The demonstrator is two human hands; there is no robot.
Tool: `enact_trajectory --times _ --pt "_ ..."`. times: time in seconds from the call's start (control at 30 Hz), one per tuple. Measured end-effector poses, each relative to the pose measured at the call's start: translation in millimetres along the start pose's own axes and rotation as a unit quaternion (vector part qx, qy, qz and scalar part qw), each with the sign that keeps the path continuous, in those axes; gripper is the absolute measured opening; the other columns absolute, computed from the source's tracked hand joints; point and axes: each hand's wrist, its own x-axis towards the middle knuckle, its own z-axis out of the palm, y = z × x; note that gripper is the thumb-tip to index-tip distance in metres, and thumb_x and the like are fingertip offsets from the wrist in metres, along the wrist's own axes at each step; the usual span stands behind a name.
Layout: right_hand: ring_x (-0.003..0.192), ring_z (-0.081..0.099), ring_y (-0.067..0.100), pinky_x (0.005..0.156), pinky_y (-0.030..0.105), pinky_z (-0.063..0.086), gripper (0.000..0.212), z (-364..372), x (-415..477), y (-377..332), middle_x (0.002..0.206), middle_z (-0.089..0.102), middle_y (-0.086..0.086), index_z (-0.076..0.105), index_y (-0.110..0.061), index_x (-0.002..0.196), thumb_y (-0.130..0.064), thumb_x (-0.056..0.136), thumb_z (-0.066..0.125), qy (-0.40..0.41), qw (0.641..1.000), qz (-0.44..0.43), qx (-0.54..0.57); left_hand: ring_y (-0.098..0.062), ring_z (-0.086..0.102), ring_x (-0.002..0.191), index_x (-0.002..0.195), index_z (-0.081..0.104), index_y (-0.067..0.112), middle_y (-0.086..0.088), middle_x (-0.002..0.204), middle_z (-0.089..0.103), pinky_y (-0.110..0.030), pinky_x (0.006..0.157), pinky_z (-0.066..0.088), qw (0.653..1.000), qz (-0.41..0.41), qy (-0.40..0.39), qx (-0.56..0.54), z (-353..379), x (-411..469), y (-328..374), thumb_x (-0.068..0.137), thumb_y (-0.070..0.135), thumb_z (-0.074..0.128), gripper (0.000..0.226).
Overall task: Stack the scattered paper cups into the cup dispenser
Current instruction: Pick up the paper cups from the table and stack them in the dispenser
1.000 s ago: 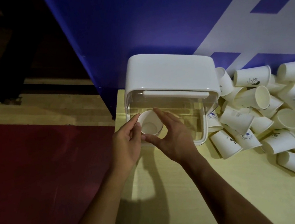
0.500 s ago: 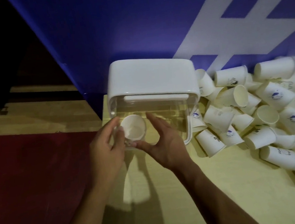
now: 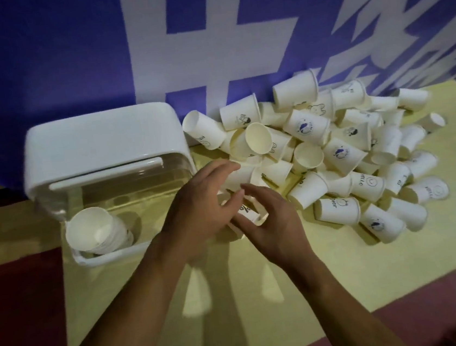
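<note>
Closing on a cup (image 3: 247,212), both hands (image 3: 237,214), dispenser (image 3: 104,170) beside

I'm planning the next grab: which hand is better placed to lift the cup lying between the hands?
Right, probably. The right hand lies alongside the cup, fingers curled at its side. The left hand hovers above it, nearer the dispenser.

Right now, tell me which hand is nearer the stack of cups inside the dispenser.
Left. The left hand is just right of the stack of cups; the right hand is farther right, beside the loose pile.
</note>
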Motion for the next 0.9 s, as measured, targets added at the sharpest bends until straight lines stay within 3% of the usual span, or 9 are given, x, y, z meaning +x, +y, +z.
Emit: enact_trajectory --times 0.17,0.3,0.43,0.53,0.6,0.67,0.73,0.8,0.9 --pt "0.114 0.063 0.003 0.095 0.025 0.052 0.057 -43.8 -6.5 45.5 0.124 0.068 -0.015 0.067 -0.025 0.133 -0.052 0.085 0.08 0.02 0.998 0.049 -0.019 -0.016 0.048 0.139 0.15 0.046 0.028 0.009 0.156 0.047 -0.044 0.107 0.05 0.98 0.015 -0.138 0.145 42.4 42.9 -10.7 0.084 0.05 0.078 0.076" --pt "0.104 0.057 -0.005 0.093 0.027 0.054 0.061 -66.2 -7.9 75.0 0.124 0.068 -0.014 0.066 -0.025 0.134 -0.055 0.083 0.079 0.04 0.995 0.084 -0.021 -0.018 0.052 0.133 0.145 0.048 0.026 0.007 0.147 0.053 -0.043 0.105 0.048 0.966 0.046 -0.17 0.191 64.1 51.9 -29.7 0.071 0.046 0.087 0.086" --pt "0.114 0.06 0.001 0.095 0.024 0.051 0.064 -73.4 -1.4 92.2 0.129 0.068 -0.012 0.064 -0.026 0.137 -0.06 0.083 0.075 0.033 0.995 0.097 -0.02 -0.023 0.058 0.126 0.14 0.053 0.024 0.004 0.138 0.06 -0.039 0.098 0.045 0.968 0.051 -0.131 0.207 78.0 51.3 -35.2 0.074 0.046 0.085 0.077" --pt "0.119 0.062 0.007 0.099 0.036 0.055 0.066 -68.3 13.0 95.7 0.13 0.068 -0.008 0.063 -0.024 0.139 -0.059 0.085 0.077 0.04 0.995 0.096 -0.005 -0.024 0.061 0.117 0.138 0.052 0.024 0.002 0.131 0.064 -0.04 0.09 0.05 0.989 -0.004 -0.07 0.132 70.8 40.6 -21.3 0.075 0.048 0.086 0.075" --pt "0.116 0.061 0.008 0.097 0.037 0.055 0.073 -61.5 29.7 89.9 0.131 0.067 -0.006 0.059 -0.021 0.142 -0.058 0.083 0.078 0.047 0.994 0.095 0.015 -0.016 0.059 0.114 0.137 0.051 0.024 0.006 0.131 0.064 -0.033 0.087 0.051 0.998 -0.05 -0.001 0.047 58.7 22.3 -3.8 0.073 0.046 0.09 0.078" --pt "0.111 0.058 0.01 0.094 0.034 0.052 0.082 -52.7 51.6 80.6 0.135 0.063 -0.003 0.053 -0.019 0.147 -0.059 0.081 0.08 0.04 0.995 0.093 0.009 -0.002 0.056 0.108 0.135 0.052 0.025 0.013 0.127 0.062 -0.016 0.084 0.046 0.993 -0.098 0.065 -0.018 44.2 -1.6 15.6 0.069 0.046 0.092 0.081" --pt "0.119 0.057 0.017 0.098 0.039 0.052 0.092 -40.9 75.0 73.2 0.142 0.058 0.0 0.046 -0.02 0.151 -0.064 0.078 0.079 0.032 0.996 0.08 -0.008 0.008 0.055 0.104 0.133 0.053 0.029 0.02 0.122 0.063 -0.001 0.081 0.039 0.983 -0.127 0.109 -0.075 29.1 -24.4 33.8 0.065 0.054 0.089 0.081" --pt "0.131 0.052 0.022 0.106 0.045 0.05 0.102 -27.4 96.5 66.6 0.147 0.052 0.002 0.04 -0.023 0.155 -0.071 0.074 0.079 0.025 0.996 0.076 -0.027 0.013 0.055 0.108 0.129 0.052 0.036 0.033 0.12 0.059 0.001 0.079 0.04 0.975 -0.137 0.138 -0.111 14.1 -42.0 45.6 0.062 0.062 0.082 0.078" --pt "0.132 0.048 0.022 0.105 0.044 0.049 0.102 -9.6 116.6 58.9 0.145 0.049 0.003 0.04 -0.024 0.152 -0.072 0.071 0.079 0.034 0.996 0.067 -0.058 0.018 0.053 0.108 0.123 0.049 0.049 0.043 0.118 0.056 0.002 0.077 0.039 0.965 -0.159 0.172 -0.12 -0.5 -60.5 48.6 0.06 0.064 0.085 0.074"
